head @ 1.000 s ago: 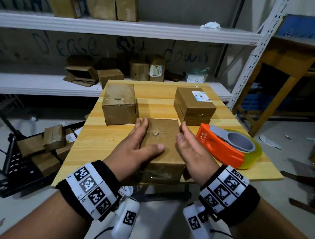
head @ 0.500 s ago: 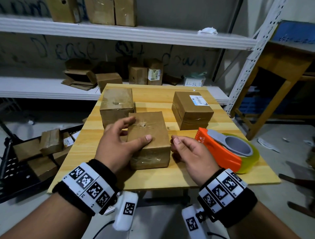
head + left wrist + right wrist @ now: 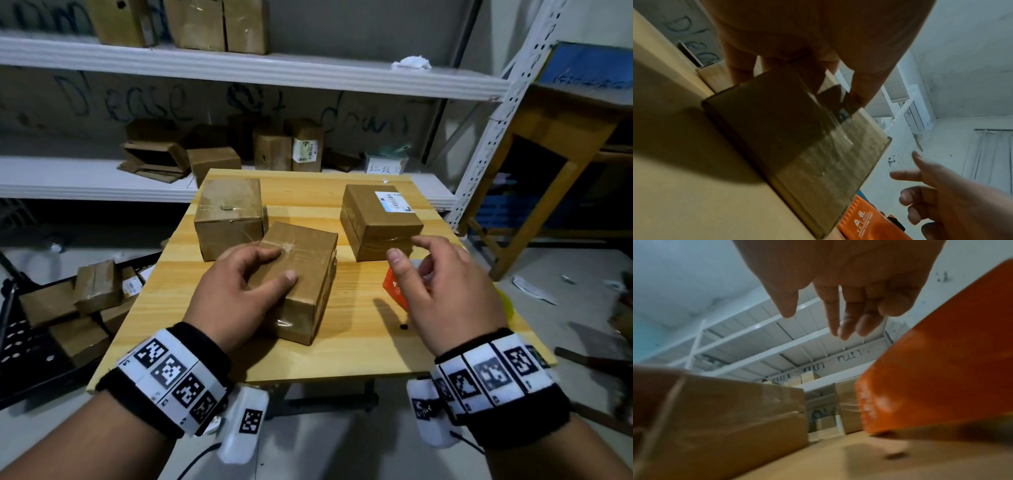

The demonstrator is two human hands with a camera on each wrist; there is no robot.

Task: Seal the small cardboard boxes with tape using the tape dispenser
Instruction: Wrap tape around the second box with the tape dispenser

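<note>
A person is standing at a small wooden tabletop [image 3: 346,329] with three small cardboard boxes on it and an orange tape dispenser [image 3: 396,289] lying near its right edge, mostly hidden behind the right hand in the head view. The middle box [image 3: 308,263] is sitting closest to the person, turned at a slant, with clear tape already glinting across its top and down its near end. The box at the back left [image 3: 228,214] is touching or nearly touching its far corner and is also showing tape on its faces. The box at the back right [image 3: 378,219], with a white label on top, is standing apart and has tape wrapped round its front. So all three boxes are looking closed and at least partly taped; whether any seam is still waiting for a strip cannot be told from here, and the dispenser is not in anyone's grasp, so no tape is being laid at this instant. The left hand [image 3: 236,294] is gripping the middle box from above, fingers curled over its far left edge and the thumb pressing on the top near the right side, holding it steady on the wood. The right hand [image 3: 442,291] is hovering above the dispenser with its grip loosely spread, fingers gently bent and apart, touching nothing. It looks ready to drop onto the dispenser. White shelves [image 3: 239,68] with more boxes are standing behind.
</note>
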